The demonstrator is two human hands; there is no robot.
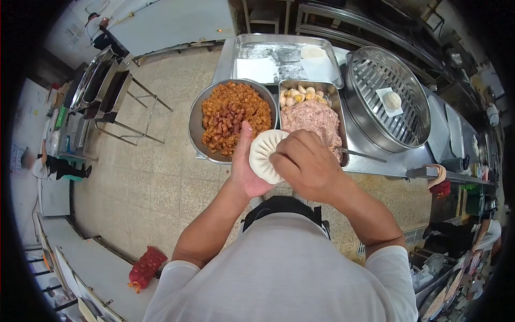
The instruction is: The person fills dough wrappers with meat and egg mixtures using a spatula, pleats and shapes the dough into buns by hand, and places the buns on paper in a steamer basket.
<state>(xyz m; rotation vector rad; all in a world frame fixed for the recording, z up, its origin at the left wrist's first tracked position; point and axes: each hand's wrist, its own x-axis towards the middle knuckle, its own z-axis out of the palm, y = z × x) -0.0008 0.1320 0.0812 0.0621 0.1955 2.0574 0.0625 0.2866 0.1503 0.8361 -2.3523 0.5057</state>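
Observation:
A round white dough bun point(264, 156) with pleats running to its middle rests in my left hand point(248, 172), whose palm and fingers cup it from the left and below. On its right side my right hand point(308, 163) pinches the pleated dough, fingers bent together; the fingertips are partly hidden. Just beyond my hands is a metal bowl point(191, 119) of reddish-brown chunky meat filling point(236, 107). To its right stands a rectangular metal pan point(343, 115) with pink minced meat point(311, 119) and pale egg pieces point(301, 96). A metal utensil handle point(365, 155) sticks out of the pan.
A floured tray point(284, 49) behind holds white paper sheets point(256, 70) and a flat dough disc point(313, 51). At right, a round steamer point(386, 137) holds one bun point(392, 100) on paper. A red mesh sack point(146, 268) lies on the floor. Other people stand at both sides.

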